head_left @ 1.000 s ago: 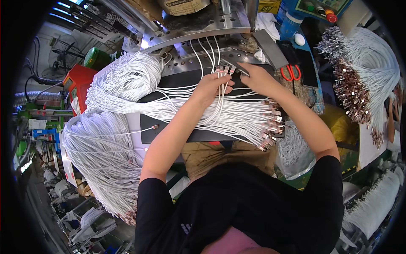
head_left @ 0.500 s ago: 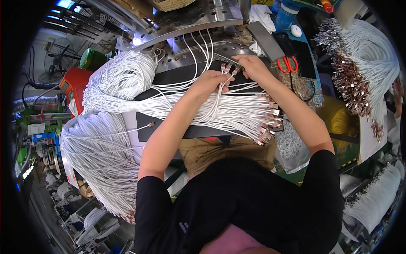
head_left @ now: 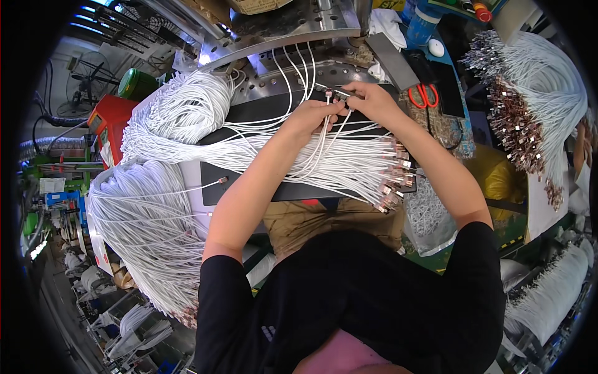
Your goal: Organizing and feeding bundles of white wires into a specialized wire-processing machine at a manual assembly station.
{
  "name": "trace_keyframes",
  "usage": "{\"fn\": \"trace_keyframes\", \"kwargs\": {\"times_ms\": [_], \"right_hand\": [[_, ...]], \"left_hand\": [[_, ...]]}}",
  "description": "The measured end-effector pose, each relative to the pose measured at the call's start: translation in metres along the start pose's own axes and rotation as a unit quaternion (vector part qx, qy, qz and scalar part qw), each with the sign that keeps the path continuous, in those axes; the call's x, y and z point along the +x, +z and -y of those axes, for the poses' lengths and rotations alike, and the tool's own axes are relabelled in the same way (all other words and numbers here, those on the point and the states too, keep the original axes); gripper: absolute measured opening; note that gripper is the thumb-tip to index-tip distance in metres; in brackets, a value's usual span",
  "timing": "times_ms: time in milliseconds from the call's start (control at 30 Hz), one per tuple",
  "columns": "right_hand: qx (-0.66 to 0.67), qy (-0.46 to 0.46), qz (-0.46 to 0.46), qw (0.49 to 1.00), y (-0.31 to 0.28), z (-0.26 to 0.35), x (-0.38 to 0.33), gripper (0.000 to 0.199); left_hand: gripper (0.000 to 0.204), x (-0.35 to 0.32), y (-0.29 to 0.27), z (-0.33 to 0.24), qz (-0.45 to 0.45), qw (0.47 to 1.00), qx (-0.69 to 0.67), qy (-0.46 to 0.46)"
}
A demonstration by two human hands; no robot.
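Crowded with white cable on every side, your bench is a perforated metal fixture plate (head_left: 280, 25) with a dark work mat (head_left: 261, 112) laid in front of it. From the head view, both of your hands meet just short of the plate: your left hand (head_left: 311, 118) and right hand (head_left: 370, 100) are pinched shut, fingertip to fingertip, on a small bunch of white cables (head_left: 324, 140) whose metal connector ends (head_left: 339, 95) sit right in the pinch. Below the grip that bunch drops toward you and crosses the fanned cable bundle (head_left: 311, 165) lying over the mat, whose connector tips (head_left: 392, 181) splay out below and to the right of your right wrist. Left of the grip sits a big coiled heap of cable (head_left: 180, 112), and farther down that side a second loose hank (head_left: 143, 237) spills off the bench edge. Right of the grip lie red-handled scissors (head_left: 423, 95), and well beyond them hangs a mass of cables with brownish connectors (head_left: 517, 118). To do this step well, I'd say keep the connector ends level and squared in the pinch so none slips behind another, let the slack hang free instead of dragging across the fanned bundle, and hold your elbows still, since your forearms pass directly over those loose tips.
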State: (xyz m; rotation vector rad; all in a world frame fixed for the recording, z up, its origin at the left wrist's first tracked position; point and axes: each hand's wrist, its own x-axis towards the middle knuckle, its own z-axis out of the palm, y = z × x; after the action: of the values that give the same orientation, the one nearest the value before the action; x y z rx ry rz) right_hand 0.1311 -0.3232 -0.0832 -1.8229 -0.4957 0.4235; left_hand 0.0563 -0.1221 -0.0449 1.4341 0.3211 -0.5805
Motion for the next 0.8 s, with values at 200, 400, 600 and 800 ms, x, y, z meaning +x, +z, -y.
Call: {"fn": "trace_keyframes", "kwargs": {"times_ms": [200, 400, 600, 800], "right_hand": [[0.048, 0.079, -0.028, 0.995, -0.005, 0.025, -0.006, 0.038], [0.051, -0.011, 0.021, 0.998, -0.004, 0.006, -0.003, 0.042], [-0.011, 0.004, 0.001, 1.000, -0.014, 0.008, 0.000, 0.054], [-0.038, 0.023, 0.047, 0.998, -0.014, 0.015, -0.008, 0.059]], "left_hand": [[0.030, -0.003, 0.002, -0.002, -0.012, 0.999, -0.028, -0.014], [0.031, -0.001, 0.004, -0.002, 0.021, 0.999, -0.036, -0.003], [0.029, -0.004, -0.021, 0.003, 0.007, 1.000, -0.018, 0.018], [0.029, -0.002, -0.021, 0.003, -0.013, 0.998, 0.057, 0.004]]}}
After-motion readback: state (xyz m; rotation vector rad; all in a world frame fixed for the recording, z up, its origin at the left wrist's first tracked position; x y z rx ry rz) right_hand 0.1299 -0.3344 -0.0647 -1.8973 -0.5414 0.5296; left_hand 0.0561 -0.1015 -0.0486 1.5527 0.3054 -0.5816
